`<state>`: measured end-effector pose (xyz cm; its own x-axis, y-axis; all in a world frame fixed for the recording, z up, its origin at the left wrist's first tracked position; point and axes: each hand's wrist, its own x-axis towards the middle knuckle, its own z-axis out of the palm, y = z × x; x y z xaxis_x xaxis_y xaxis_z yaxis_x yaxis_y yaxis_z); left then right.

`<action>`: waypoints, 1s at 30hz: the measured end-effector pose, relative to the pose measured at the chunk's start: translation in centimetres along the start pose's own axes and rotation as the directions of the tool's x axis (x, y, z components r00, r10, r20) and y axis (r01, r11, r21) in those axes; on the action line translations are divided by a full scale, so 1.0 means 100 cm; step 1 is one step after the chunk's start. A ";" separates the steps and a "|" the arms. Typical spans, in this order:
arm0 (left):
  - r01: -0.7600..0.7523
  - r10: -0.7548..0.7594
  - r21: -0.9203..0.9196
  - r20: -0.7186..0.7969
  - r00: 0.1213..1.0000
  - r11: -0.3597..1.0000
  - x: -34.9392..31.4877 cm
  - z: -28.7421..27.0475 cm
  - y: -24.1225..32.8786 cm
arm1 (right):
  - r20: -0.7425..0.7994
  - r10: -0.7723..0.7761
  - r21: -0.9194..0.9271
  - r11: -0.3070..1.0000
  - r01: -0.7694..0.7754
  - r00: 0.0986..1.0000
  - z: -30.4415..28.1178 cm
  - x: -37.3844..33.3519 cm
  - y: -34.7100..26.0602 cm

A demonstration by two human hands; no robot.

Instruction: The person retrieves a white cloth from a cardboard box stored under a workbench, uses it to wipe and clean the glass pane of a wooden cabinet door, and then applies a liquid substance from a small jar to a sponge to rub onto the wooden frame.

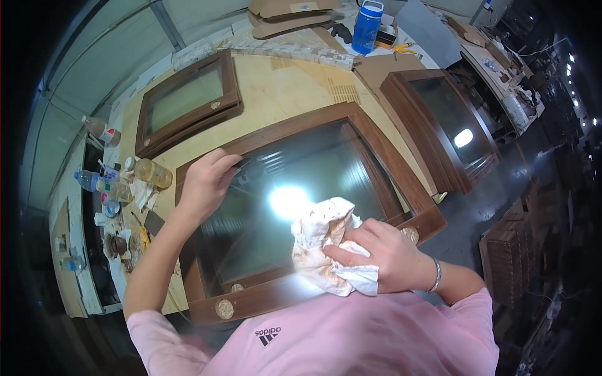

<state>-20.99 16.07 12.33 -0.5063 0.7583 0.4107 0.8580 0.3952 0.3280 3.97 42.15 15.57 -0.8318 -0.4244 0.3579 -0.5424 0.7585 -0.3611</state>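
Before me lies a brown wooden frame with a glass pane (282, 219), a bright lamp mirrored in the glass. My right hand (389, 254) grips a crumpled white rag (326, 241) with brown stains, over the near right part of the pane. Over the frame's far left side, my left hand (210, 182) is closed in a pinch. A small thin piece seems to show at its fingertips, too unclear to name. Round cork-coloured pads (224, 308) sit on the frame's near corners.
Another glazed frame (188, 103) lies far left, and several are stacked (433, 125) at the right. Bottles (153, 172) and stained rags crowd the left edge. A blue jug (368, 28) stands at the back near cardboard (295, 19). Wooden pieces (508, 257) are piled lower right.
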 end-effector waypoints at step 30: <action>-0.177 0.090 0.355 0.247 0.965 0.918 0.050 0.060 -0.010 | 0.050 0.030 0.071 0.997 -0.033 0.998 -0.014 -0.003 0.004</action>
<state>-23.89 22.58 8.98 -0.3897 0.8952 0.2162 0.9077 0.4131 -0.0739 4.18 43.24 16.54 -0.8525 -0.4255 0.3036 -0.5213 0.7354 -0.4330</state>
